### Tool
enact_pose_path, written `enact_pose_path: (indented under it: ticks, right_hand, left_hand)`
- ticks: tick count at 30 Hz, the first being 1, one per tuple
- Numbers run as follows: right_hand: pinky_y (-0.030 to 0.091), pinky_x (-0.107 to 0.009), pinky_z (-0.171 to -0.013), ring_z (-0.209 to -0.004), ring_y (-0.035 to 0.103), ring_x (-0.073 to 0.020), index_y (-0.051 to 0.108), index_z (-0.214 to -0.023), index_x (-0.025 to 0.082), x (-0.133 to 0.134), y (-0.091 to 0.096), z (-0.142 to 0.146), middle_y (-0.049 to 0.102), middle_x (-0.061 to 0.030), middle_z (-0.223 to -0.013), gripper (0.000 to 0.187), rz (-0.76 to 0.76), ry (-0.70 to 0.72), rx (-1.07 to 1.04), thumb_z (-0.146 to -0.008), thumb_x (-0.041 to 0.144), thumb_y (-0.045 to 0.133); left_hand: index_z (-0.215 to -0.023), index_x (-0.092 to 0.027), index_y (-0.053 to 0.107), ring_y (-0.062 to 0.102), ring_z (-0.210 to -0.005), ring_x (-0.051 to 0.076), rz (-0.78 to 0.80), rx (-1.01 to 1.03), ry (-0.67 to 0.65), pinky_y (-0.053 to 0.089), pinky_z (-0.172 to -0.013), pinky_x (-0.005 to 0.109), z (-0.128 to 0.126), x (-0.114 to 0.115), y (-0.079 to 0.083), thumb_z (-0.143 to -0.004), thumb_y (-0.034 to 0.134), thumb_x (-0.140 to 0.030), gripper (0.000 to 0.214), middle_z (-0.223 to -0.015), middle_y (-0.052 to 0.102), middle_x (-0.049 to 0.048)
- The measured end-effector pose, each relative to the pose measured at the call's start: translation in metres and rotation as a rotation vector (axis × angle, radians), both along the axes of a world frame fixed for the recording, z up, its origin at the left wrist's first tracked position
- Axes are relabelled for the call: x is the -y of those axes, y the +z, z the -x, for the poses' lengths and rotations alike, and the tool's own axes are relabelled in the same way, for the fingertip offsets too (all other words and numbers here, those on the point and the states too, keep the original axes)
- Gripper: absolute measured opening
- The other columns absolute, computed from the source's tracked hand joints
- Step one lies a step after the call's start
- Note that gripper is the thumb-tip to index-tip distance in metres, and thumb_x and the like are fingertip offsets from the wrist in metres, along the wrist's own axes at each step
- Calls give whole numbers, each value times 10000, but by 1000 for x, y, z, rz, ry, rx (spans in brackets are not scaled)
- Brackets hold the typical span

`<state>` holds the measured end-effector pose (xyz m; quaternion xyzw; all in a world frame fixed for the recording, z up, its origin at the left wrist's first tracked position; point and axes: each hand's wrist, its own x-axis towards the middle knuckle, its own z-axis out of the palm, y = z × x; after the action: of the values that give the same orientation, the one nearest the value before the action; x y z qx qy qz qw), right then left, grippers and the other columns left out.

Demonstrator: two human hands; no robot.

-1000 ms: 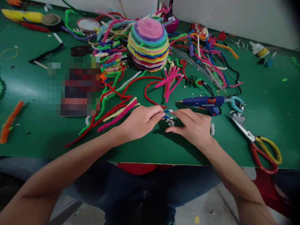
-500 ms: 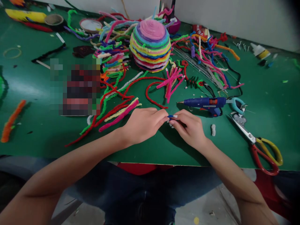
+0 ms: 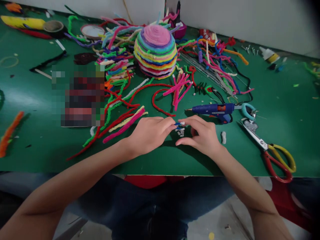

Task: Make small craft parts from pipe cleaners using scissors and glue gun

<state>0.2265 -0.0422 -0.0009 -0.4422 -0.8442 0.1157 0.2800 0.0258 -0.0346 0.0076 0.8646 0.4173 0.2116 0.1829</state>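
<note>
My left hand (image 3: 152, 133) pinches a short blue pipe cleaner piece (image 3: 178, 124) with a whitish tip, over the green table. Most of that piece is hidden by the fingers. At its whitish end is my right hand (image 3: 203, 135), its index finger against the tip and its thumb spread well away. Several small whitish-grey pieces (image 3: 181, 132) show just below, between the hands. A grey fuzzy bit (image 3: 223, 137) lies right of my right hand. Beside my left wrist lie pink (image 3: 124, 126) and cream pipe cleaners.
Scissors (image 3: 265, 146) with red and yellow handles lie at the right, below a blue glue gun (image 3: 212, 109). A striped pipe-cleaner dome (image 3: 156, 51) stands at the back among heaps of coloured pipe cleaners. A blurred-out object (image 3: 83, 100) is at left.
My right thumb has moved down and away from the index finger, uncovering the small whitish pieces. My left hand keeps its pinch. The whole view has shifted slightly.
</note>
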Motion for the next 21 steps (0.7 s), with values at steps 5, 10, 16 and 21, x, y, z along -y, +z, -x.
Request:
enact_pose_path:
  ticks: [5,10,16,21]
  right_hand:
    - [369,-204,-479,-476,467,-56,650,-852,156,-1,2,-3,656,-26,-749,470,1,6,-92,-734,603,571]
    - [354,-210,-495,-531,486,-84,544,-670,164,-3,1,-6,549,-3,-620,341,-26,-15,-74,-903,393,448]
    - [390,-220,-512,-570,513,-98,505,-808,177,-6,-3,-15,565,-23,-726,128,-119,-6,-97,-896,223,424]
    - [446,-244,-519,-572,570,-92,418,-1254,191,-6,-4,-7,564,-146,-1204,415,-132,-100,10,-858,276,507]
  left_hand:
    - [-696,-169,466,409,-442,66,348,237,60,306,-455,199,2,-3,11,-932,354,-305,295,-502,453,-54]
    - [-785,-174,475,451,-537,76,407,365,111,352,-507,202,4,-4,13,-942,315,-328,273,-618,494,-30]
    - [-732,-170,479,395,-507,74,431,464,108,329,-492,212,9,-13,10,-946,280,-352,344,-632,495,-17]
    - [-659,-171,430,427,-562,86,422,518,82,337,-545,220,10,-13,11,-932,315,-378,362,-616,471,-15]
